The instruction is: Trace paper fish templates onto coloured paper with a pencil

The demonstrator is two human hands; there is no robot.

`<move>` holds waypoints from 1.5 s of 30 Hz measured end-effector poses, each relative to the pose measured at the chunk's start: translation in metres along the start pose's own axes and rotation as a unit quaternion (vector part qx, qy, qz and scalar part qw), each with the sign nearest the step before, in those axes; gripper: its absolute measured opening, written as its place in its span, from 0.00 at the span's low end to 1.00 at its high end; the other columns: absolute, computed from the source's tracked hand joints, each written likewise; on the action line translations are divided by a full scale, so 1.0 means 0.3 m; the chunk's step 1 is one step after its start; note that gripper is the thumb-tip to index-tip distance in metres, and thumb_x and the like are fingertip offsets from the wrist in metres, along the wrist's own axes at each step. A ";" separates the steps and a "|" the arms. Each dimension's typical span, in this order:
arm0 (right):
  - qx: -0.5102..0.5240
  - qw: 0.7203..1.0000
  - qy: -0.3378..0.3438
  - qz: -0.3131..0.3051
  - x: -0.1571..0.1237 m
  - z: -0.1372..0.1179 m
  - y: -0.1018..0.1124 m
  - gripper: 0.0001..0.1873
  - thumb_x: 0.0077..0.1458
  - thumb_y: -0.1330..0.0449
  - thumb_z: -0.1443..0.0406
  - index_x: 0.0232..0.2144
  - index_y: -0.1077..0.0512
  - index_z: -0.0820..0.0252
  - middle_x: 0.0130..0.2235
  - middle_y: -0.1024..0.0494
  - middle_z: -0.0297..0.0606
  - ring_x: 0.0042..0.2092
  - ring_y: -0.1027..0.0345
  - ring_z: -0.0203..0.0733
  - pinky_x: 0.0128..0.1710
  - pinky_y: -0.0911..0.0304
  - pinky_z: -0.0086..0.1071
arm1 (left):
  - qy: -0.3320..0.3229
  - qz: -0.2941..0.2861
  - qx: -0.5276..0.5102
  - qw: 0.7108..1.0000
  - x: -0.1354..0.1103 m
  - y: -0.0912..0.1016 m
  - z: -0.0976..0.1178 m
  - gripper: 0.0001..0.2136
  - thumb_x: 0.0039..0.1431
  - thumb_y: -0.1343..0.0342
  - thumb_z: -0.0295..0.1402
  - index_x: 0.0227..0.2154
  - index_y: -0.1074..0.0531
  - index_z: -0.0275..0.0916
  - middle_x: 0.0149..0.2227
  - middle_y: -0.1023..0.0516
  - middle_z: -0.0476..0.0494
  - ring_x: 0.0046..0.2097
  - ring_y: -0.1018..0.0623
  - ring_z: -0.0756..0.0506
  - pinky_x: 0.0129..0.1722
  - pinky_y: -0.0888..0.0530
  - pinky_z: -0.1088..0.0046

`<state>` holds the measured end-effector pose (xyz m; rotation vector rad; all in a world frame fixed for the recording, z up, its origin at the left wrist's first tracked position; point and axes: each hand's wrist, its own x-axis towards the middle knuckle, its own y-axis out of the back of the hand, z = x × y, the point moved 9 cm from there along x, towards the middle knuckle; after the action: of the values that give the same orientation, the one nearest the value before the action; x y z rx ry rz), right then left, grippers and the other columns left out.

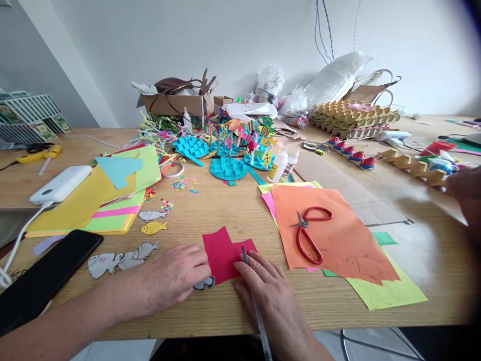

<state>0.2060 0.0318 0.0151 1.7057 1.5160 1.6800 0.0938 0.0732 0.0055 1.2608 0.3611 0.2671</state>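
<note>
My left hand (182, 275) rests low over the wood table with its fingers curled together. The grey tail end of a paper fish cutout (206, 284) sticks out from under them, and the rest of it is hidden. Beside the fingertips lies a piece of red paper (223, 255) with a stepped edge. My right hand (265, 286) holds a pen (259, 316) between its fingers, tip pointing away from me, while its fingertips touch the red paper's right part. Left of my hands are grey fish cutouts (126, 258) and a yellow fish cutout (154, 227).
Red-handled scissors (311, 233) lie on orange paper (338, 215). A black phone (48, 278), white power bank (61, 184) and coloured sheets (78, 205) are at left. Glue bottles (278, 166) and blue woven paper discs (228, 169) stand behind. Another person's hand (466, 193) is at right.
</note>
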 end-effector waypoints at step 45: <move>0.118 0.987 -0.093 -0.061 0.125 0.131 0.093 0.12 0.61 0.50 0.66 0.41 0.27 0.59 0.37 0.22 0.41 0.38 0.27 0.41 0.37 0.33 0.32 | -0.004 0.175 0.113 0.978 -0.021 0.054 0.037 0.16 0.61 0.61 0.20 0.41 0.29 0.40 0.43 0.26 0.43 0.45 0.26 0.45 0.45 0.26 0.69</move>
<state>0.2432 0.0682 0.0471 1.7862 1.7463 1.2841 0.0925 0.0657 0.0246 1.5493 0.1624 0.5324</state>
